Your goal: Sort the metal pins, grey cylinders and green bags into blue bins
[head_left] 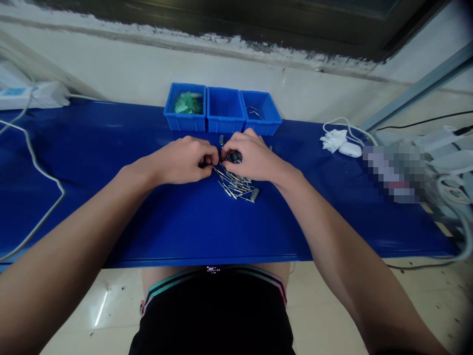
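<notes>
A pile of thin silvery metal rods (236, 186) lies on the blue tabletop between and below my hands. My left hand (188, 159) is at the left of the pile, fingers curled and pinched by the rod ends. From the other side my right hand (254, 154) reaches over the pile with bent fingers, its thumb and fingertips close to the left fingertips. Whatever the fingertips grip is too small or hidden to make out. Dark short pieces (234, 157) show under my right hand. A grey metal block (254, 195) lies at the pile's near right edge, another small grey block (221, 139) beyond the fingertips.
Three blue bins stand in a row by the wall: the left bin (185, 122) holds green plastic packets, the middle bin (226, 124), and the right bin (266, 129) with a few thin rods. White cables (48, 177), crumpled tissue (333, 140) and a white case (350, 149) lie aside.
</notes>
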A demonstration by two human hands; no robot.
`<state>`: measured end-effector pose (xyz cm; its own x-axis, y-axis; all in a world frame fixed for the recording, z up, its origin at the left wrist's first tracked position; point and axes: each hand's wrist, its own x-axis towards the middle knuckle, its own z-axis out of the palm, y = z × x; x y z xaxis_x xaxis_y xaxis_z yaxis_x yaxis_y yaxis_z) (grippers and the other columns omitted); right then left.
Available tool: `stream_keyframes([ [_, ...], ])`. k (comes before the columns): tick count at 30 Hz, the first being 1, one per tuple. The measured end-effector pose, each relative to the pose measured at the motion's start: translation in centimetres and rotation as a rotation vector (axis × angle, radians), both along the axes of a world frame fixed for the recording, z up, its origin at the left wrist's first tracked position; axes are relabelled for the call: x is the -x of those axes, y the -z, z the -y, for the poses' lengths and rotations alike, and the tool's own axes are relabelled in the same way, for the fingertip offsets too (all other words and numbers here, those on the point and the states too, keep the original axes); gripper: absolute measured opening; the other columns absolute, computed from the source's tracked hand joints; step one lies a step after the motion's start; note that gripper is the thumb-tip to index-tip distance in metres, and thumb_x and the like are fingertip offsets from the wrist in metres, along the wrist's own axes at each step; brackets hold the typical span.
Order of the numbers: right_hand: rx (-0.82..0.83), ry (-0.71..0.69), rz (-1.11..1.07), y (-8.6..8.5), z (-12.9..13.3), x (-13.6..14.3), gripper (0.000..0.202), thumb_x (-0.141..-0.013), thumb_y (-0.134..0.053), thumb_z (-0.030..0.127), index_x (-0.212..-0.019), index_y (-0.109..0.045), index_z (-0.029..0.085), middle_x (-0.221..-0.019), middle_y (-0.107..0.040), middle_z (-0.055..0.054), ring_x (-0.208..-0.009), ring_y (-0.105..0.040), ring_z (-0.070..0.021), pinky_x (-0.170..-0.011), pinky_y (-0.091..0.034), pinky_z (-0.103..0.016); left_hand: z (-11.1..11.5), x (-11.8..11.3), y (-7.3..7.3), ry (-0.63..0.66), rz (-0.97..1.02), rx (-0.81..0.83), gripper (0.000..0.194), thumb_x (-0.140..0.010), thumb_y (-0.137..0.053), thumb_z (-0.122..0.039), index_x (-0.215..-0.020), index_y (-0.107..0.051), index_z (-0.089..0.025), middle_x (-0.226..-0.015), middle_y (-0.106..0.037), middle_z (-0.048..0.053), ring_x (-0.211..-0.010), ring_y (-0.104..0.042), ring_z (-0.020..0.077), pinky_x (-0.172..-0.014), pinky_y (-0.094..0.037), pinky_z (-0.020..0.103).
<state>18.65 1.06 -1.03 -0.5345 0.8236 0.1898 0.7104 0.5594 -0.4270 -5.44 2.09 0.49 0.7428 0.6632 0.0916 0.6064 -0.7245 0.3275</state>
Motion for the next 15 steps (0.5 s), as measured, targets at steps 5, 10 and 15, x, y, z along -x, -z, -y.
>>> stream_keyframes([
  [5,-0.013,0.024,0.009,0.2,0.3,0.7,0.007,-0.091,-0.069,0.028,-0.093,-0.075,0.024,-0.106,-0.065,-0.009,-0.116,-0.05,-0.0355,-0.1,-0.041,-0.056,0.0,-0.1,0.0,-0.014,0.006,-0.004,0.025,-0.082,-0.058,-0.028,-0.095,-0.078,-0.023,-0.097,-0.08,0.005,-0.079,-0.071,0.0217,-0.075,-0.052,0.035],
  [10,-0.017,0.024,0.001,0.5,0.4,1.3,0.008,-0.09,-0.071,0.031,-0.089,-0.072,0.024,-0.109,-0.064,-0.011,-0.12,-0.05,-0.0388,-0.102,-0.041,-0.061,-0.1,0.0,0.2,-0.033,0.033,-0.02,0.025,-0.083,-0.059,-0.027,-0.099,-0.077,-0.022,-0.096,-0.081,0.004,-0.08,-0.072,0.0216,-0.073,-0.051,0.033],
  [15,-0.035,0.017,0.023,0.6,0.5,1.8,0.014,-0.089,-0.072,0.035,-0.083,-0.066,0.023,-0.112,-0.063,-0.013,-0.121,-0.05,-0.0405,-0.101,-0.043,-0.062,-0.2,0.0,0.4,-0.049,0.036,-0.023,0.026,-0.085,-0.058,-0.028,-0.103,-0.077,-0.022,-0.097,-0.081,0.005,-0.081,-0.073,0.022,-0.074,-0.052,0.034],
])
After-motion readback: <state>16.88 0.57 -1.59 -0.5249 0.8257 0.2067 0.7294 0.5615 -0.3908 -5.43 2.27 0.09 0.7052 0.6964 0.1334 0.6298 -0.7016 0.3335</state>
